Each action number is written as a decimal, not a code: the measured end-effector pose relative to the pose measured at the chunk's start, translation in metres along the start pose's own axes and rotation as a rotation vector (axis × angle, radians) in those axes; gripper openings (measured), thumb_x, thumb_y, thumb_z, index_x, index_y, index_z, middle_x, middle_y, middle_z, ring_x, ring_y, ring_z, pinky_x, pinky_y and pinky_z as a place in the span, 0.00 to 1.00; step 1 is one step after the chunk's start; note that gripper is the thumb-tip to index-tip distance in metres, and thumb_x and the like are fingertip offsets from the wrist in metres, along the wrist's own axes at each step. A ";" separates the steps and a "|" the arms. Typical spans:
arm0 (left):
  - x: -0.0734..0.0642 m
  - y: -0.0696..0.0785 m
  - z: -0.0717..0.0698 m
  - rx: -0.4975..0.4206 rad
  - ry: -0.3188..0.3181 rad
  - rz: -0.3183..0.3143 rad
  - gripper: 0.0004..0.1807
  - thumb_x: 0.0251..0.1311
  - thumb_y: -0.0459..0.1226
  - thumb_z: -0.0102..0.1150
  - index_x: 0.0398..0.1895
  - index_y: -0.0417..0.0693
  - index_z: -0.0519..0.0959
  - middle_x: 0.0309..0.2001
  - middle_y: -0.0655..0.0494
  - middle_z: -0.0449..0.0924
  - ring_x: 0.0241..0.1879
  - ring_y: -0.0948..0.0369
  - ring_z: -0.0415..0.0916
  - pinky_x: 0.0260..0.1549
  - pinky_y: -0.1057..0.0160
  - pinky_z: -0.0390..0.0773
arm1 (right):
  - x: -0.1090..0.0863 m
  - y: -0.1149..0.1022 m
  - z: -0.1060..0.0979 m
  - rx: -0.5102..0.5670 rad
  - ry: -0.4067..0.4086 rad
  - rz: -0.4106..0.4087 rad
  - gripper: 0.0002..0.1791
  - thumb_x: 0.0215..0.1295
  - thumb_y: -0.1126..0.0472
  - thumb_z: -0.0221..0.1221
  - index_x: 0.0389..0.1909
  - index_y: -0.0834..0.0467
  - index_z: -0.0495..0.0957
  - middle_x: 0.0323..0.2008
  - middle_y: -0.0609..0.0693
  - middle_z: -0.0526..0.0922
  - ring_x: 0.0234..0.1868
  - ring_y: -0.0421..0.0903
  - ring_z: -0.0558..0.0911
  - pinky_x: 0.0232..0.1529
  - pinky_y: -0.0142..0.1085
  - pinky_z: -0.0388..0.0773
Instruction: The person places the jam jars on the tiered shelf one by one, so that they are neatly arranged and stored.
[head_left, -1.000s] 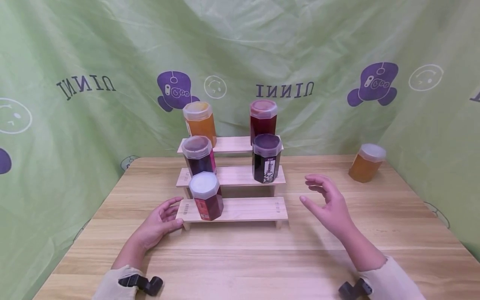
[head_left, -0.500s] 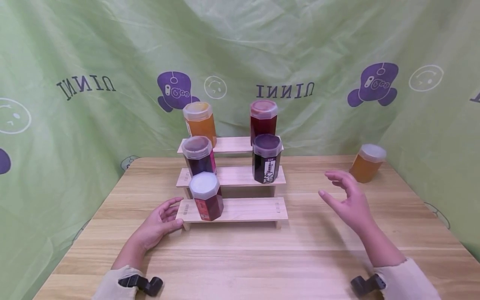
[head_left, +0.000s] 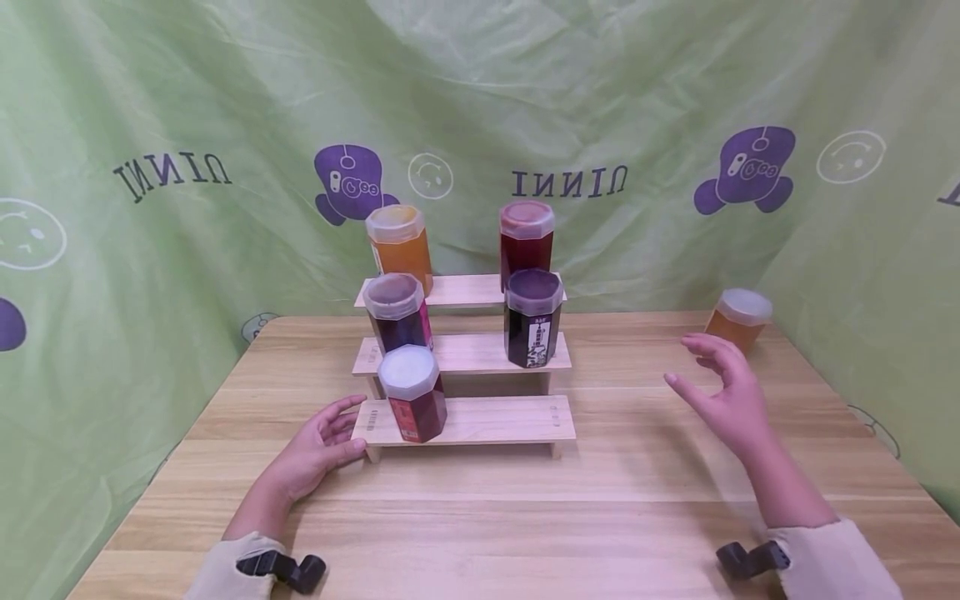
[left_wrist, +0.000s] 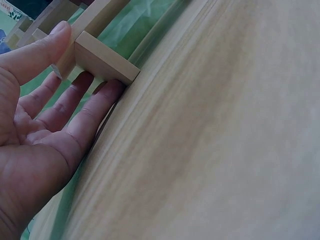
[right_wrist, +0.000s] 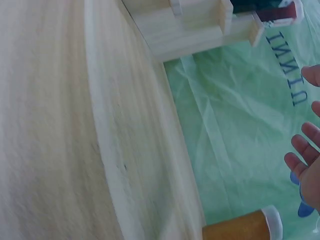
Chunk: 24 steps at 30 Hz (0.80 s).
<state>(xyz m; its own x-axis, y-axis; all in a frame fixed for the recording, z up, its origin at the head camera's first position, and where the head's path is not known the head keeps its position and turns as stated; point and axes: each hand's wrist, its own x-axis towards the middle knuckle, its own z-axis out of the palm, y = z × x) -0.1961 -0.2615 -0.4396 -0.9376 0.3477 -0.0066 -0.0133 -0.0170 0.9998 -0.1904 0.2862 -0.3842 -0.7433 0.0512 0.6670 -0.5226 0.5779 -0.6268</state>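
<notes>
A three-tier wooden display rack (head_left: 495, 419) stands on the table, and my left hand (head_left: 311, 454) holds its front left corner. In the left wrist view the thumb (left_wrist: 47, 50) is at the plank's edge and the other fingers reach round the end leg (left_wrist: 105, 57). My right hand (head_left: 727, 400) is over the table at the right, fingers apart and gently bent, holding nothing. Just beyond it stands an amber jar (head_left: 738, 321) with a white lid, its lower part hidden by the fingers. The right wrist view shows that amber jar (right_wrist: 240, 227) below the right hand (right_wrist: 310, 165).
On the rack stand an orange jar (head_left: 402, 254) and a red jar (head_left: 527, 250) on top, two dark jars (head_left: 397, 325) (head_left: 534, 329) in the middle, and a red-labelled jar (head_left: 416, 408) at the lower left. A green printed cloth (head_left: 465, 100) hangs behind the table (head_left: 480, 533).
My right hand has moved to the right, away from the rack and closer to the amber jar, now partly covering it. The left hand and the jars have stayed put.
</notes>
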 end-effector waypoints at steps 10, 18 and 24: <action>0.001 -0.001 0.000 0.020 -0.006 0.008 0.43 0.59 0.24 0.61 0.73 0.31 0.47 0.64 0.29 0.61 0.54 0.64 0.75 0.53 0.62 0.78 | 0.005 0.011 -0.021 -0.075 -0.015 0.169 0.31 0.58 0.65 0.68 0.61 0.68 0.70 0.58 0.58 0.72 0.56 0.34 0.68 0.56 0.20 0.61; 0.000 -0.001 -0.002 0.014 0.000 0.000 0.44 0.58 0.23 0.60 0.73 0.31 0.47 0.63 0.36 0.65 0.54 0.62 0.76 0.52 0.60 0.79 | 0.009 0.020 -0.036 -0.096 -0.047 0.338 0.39 0.64 0.56 0.65 0.71 0.61 0.60 0.66 0.66 0.64 0.65 0.62 0.64 0.71 0.53 0.56; 0.000 -0.001 -0.001 0.014 -0.009 0.009 0.43 0.59 0.23 0.60 0.73 0.31 0.47 0.64 0.32 0.64 0.53 0.61 0.77 0.51 0.61 0.79 | 0.015 0.030 -0.042 -0.105 -0.027 0.368 0.40 0.64 0.54 0.64 0.72 0.62 0.57 0.68 0.69 0.60 0.65 0.70 0.62 0.69 0.60 0.55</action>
<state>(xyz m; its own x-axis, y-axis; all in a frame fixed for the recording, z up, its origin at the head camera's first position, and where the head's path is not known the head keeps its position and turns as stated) -0.1961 -0.2622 -0.4407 -0.9344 0.3563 0.0025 0.0001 -0.0069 1.0000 -0.1994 0.3389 -0.3762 -0.8847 0.2501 0.3934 -0.1744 0.6049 -0.7769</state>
